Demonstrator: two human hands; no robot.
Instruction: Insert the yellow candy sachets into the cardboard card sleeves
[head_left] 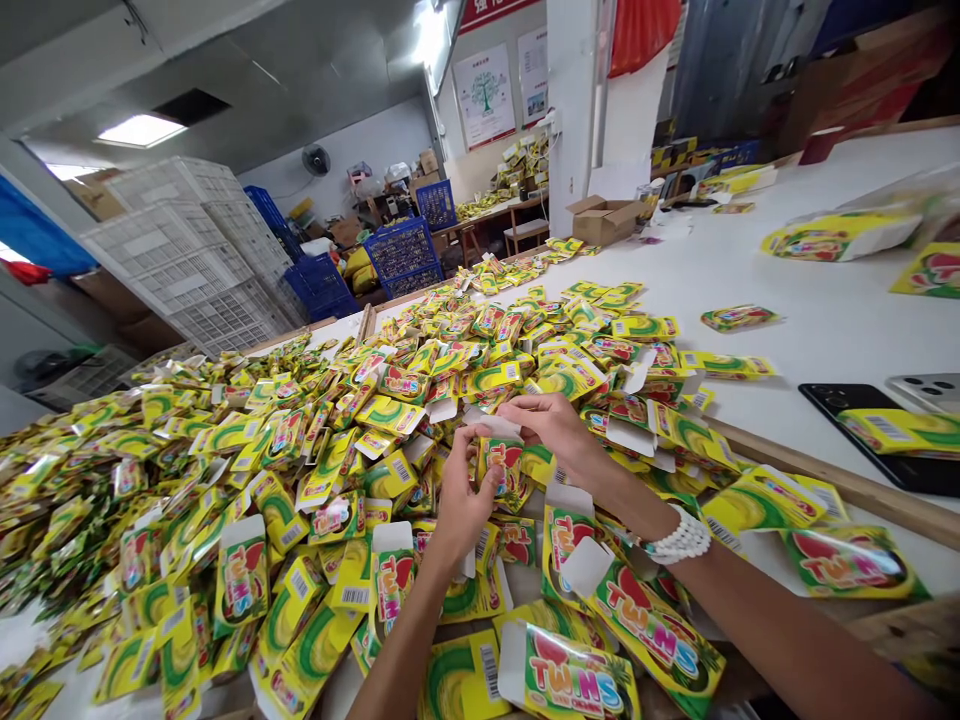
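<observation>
My left hand [463, 500] grips the side of a small yellow and green printed carton [504, 468] with a white end flap. At the carton's top, my right hand [559, 435] has its fingers pinched on the white flap; what lies between the fingertips is partly hidden. White beads circle my right wrist. Around both hands lies a big heap of similar cartons [390, 412], several with their white flaps standing up. Close in front rests a carton with its flap out [574, 675], below my right forearm.
A wooden strip [847, 475] runs along the white table [750, 270] at right. Beyond it lie a black phone [817, 410] and plastic-wrapped packs [840, 238]. Farther back stand a cardboard box [604, 222], blue crates [405, 258] and stacked white crates [176, 240].
</observation>
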